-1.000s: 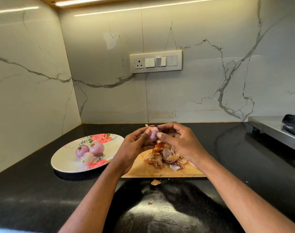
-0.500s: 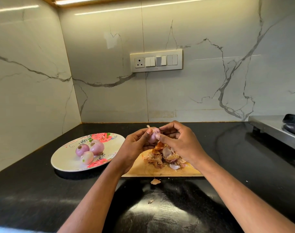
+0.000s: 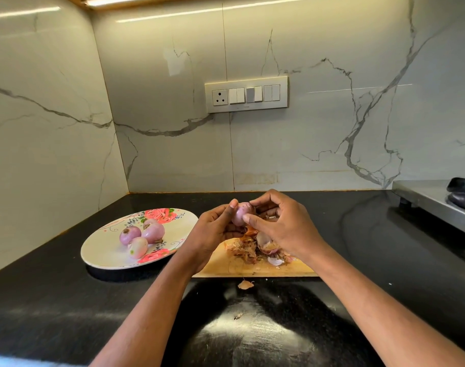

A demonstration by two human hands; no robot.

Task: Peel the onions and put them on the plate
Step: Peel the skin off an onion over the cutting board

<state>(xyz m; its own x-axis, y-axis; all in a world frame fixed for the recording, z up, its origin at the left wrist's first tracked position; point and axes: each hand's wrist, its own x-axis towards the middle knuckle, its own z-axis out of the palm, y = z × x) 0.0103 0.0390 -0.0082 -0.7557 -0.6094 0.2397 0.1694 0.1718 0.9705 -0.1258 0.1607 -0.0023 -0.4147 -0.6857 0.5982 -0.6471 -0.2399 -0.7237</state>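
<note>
little has moved since the earlier frame: both hands hold the onion [image 3: 239,213] above the cutting board [image 3: 255,270]. left hand [image 3: 215,229] fingers curl round it; right hand [image 3: 281,226] fingers seem to pinch its skin. a slip could drop it onto the tabletop [image 3: 67,300], missing the plate [image 3: 104,256].

Bare black counter [image 3: 67,300] lies open in front of the plate [image 3: 104,256] and cutting board [image 3: 255,271], with two peel scraps [image 3: 245,284] on it. Peel heap [image 3: 255,247] crowds the board; three onions [image 3: 141,235] sit mid-plate. Stove [image 3: 435,202] blocks far right.
</note>
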